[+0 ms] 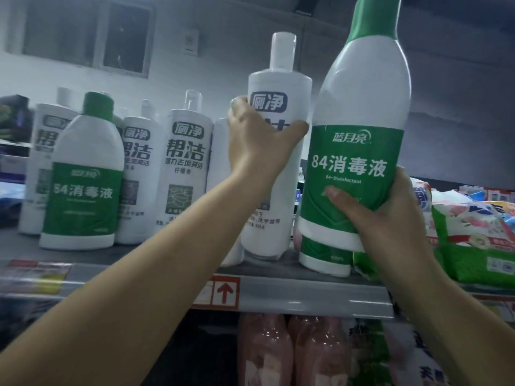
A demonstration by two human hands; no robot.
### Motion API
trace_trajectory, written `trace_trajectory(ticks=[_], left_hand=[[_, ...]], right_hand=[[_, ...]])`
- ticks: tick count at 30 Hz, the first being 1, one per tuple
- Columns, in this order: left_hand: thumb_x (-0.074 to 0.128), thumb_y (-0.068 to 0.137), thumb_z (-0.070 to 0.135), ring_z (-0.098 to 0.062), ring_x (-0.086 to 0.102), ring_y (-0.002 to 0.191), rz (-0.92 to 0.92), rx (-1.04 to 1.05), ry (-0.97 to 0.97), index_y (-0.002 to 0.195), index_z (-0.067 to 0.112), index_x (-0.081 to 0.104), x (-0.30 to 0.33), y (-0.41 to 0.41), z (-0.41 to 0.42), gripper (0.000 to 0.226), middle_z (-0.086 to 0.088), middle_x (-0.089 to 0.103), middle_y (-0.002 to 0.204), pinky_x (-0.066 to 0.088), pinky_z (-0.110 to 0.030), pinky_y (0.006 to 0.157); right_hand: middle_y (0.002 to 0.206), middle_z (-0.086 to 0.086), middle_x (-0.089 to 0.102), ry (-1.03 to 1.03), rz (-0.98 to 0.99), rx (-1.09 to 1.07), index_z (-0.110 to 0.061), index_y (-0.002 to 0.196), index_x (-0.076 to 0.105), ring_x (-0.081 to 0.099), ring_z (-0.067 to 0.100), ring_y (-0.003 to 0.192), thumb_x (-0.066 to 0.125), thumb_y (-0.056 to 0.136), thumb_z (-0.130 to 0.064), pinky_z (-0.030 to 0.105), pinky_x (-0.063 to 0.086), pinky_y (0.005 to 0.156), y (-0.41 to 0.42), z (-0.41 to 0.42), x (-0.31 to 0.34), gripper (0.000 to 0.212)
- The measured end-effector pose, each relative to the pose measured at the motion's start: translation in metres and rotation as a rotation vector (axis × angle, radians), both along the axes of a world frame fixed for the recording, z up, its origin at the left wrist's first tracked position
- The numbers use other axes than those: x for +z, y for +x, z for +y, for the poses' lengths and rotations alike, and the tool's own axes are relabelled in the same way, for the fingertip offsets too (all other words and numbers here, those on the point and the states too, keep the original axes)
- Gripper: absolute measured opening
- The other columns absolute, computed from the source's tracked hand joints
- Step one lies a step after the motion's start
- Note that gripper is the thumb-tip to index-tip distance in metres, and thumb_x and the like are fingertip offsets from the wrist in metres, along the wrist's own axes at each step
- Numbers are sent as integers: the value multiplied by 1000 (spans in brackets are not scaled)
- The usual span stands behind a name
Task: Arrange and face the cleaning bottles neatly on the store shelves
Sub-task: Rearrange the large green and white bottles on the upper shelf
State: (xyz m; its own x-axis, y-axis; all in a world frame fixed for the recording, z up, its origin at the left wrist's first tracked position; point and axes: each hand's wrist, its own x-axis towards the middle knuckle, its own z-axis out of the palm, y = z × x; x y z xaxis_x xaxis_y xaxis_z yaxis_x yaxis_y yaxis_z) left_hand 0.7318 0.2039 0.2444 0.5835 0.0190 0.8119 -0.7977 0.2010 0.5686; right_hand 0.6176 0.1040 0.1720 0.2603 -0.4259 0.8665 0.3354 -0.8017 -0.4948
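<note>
My right hand (390,215) grips the lower part of a large green-and-white disinfectant bottle (362,112), held up in the air above the shelf (292,291), label facing me. Under it stands another green-and-white bottle (324,256), mostly hidden. My left hand (256,137) grips the middle of a tall white toilet-cleaner bottle (278,87) that stands on the shelf just left of it. Further left stand a smaller green-and-white disinfectant bottle (83,185) and several white toilet-cleaner bottles (184,165), labels forward.
Bags of washing powder (471,240) lie on the shelf to the right, close to my right hand. A price strip with a red arrow tag (224,292) runs along the shelf's front edge. Pink bottles (289,355) stand on the shelf below.
</note>
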Motion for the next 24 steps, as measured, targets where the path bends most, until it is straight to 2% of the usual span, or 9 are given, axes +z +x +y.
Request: trace_trajectory(ticks=[3,5,8,11,14,18,21,24], left_hand=[[76,61,37,-17,56,87,29,-20,-51,102,16,40,12,0,20,59,-4,53,106,53,-35,70],[77,58,37,-18,58,87,27,-32,-77,103,16,42,15,1,34,60,-5,55,105,54,-36,70],[78,59,36,-15,59,85,7,-2,-98,102,17,43,17,2,58,59,-4,56,105,54,-32,66],[78,60,38,-13,60,82,-14,59,-91,101,16,45,19,7,85,57,-2,58,101,53,-29,62],[78,61,38,-11,60,79,-13,117,-72,98,18,45,19,15,111,53,1,58,96,53,-27,60],[76,62,39,-9,58,79,-6,232,-35,105,16,45,18,30,141,58,2,57,99,48,-23,56],[77,61,38,-8,57,79,23,301,-35,106,16,45,17,47,161,59,1,57,100,44,-21,55],[77,59,38,-10,57,82,55,374,-47,105,16,46,13,66,180,60,-2,57,105,41,-18,52]], right_hand=[[101,-17,61,30,1,88,-29,115,48,60,-4,88,75,66,-34,12,44,63,4,13,3,57],[102,-16,62,35,3,115,-30,115,48,61,-3,89,74,65,-37,13,45,63,10,22,5,57],[110,-8,62,32,-13,153,-30,115,50,62,7,95,73,59,-42,20,48,71,22,35,7,61],[104,-12,64,24,-17,221,-27,114,51,63,4,92,74,62,-36,18,48,69,34,49,10,58],[103,-12,65,24,-11,285,-25,116,51,64,4,92,74,60,-38,22,51,72,48,65,13,62],[97,-16,64,48,13,410,-29,113,48,62,-6,85,76,67,-33,10,50,63,69,89,14,54],[99,-15,62,24,61,460,-33,106,47,61,-2,87,76,65,-34,14,50,64,84,109,14,50],[100,-13,62,11,81,524,-35,101,46,62,5,92,76,61,-38,26,52,74,100,128,12,50]])
